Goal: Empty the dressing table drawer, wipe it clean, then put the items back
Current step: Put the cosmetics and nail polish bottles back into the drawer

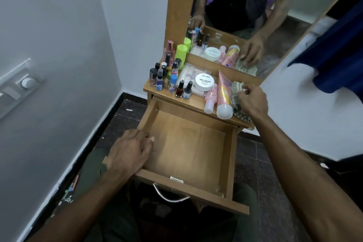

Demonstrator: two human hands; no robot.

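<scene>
Emptied, wiping next.
Wooden drawer (188, 143) bare; left hand (128, 151) flat on rim, right hand (251, 100) pinching patterned cloth (236, 92) on tabletop (149, 89); items unreturned.

Both forearms are bare from elbow to wrist, with no watch, band or ring showing on the left hand (130, 152) or the right hand (253, 101). At the bottom centre of the frame the lap is covered by dark trousers (157, 228), greenish where light catches them at lower left. In the mirror (255, 6) at the top of the frame, the reflected torso wears a black short-sleeved shirt, its sleeves ending above the elbows.
</scene>
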